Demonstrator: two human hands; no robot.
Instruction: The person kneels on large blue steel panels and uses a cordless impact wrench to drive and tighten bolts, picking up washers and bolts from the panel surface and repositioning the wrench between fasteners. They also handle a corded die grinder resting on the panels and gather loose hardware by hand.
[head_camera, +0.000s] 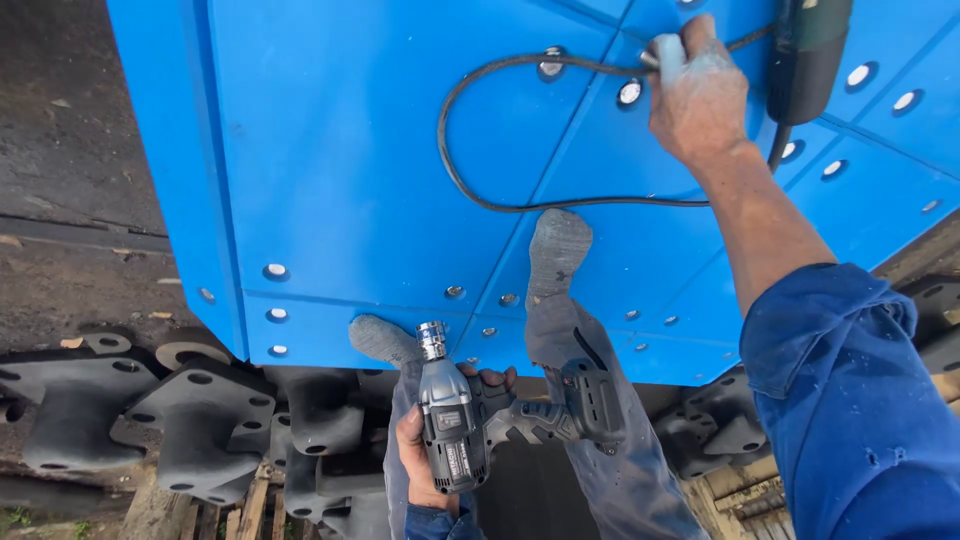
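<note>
On the blue panel (350, 150), left hand (425, 450) grips grey impact wrench (460, 420).

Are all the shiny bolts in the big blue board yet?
Many bolts already sit in the blue panel. Right now the left hand holds a cordless impact driver, and the right hand touches the panel beside a bolt hole. Which bolts are tight or left, I cannot tell.

A grey-and-black cordless impact wrench (470, 425) is gripped by its body, its silver square drive pointing up toward the lower edge of the blue panel (360, 150), battery pack out to the right. A small pale cylindrical piece (668, 55) is pinched upright against the blue panel's upper area.
</note>
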